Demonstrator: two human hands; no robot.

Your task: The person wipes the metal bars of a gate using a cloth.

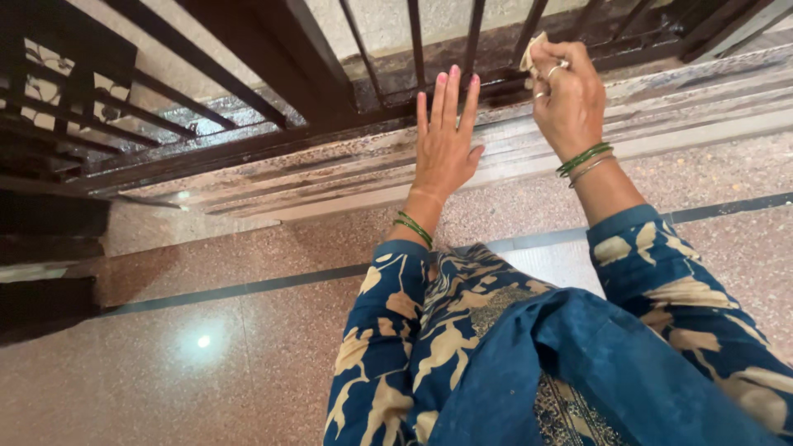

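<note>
The right hand (568, 97) is gripping a small cloth (533, 51) against an upright bar (529, 29). The left hand (446, 140) is resting flat, fingers together, on the sill's (330, 177) far edge.

Dark blue sleeves (388, 330) with tan leaf print are seen; green bangles (584, 157) are worn above them; beside them, speckled pinkish floor (165, 363).

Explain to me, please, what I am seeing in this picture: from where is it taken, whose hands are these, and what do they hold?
There is one picture, from a camera worn on a person's head, looking down at their own two hands. The left hand lies flat and open against the stone sill beneath a dark metal grille. The right hand is closed around a small pale cloth, pressed near one bar. Both wrists carry green bangles. Below is a speckled floor and the person's blue patterned clothing.
</note>
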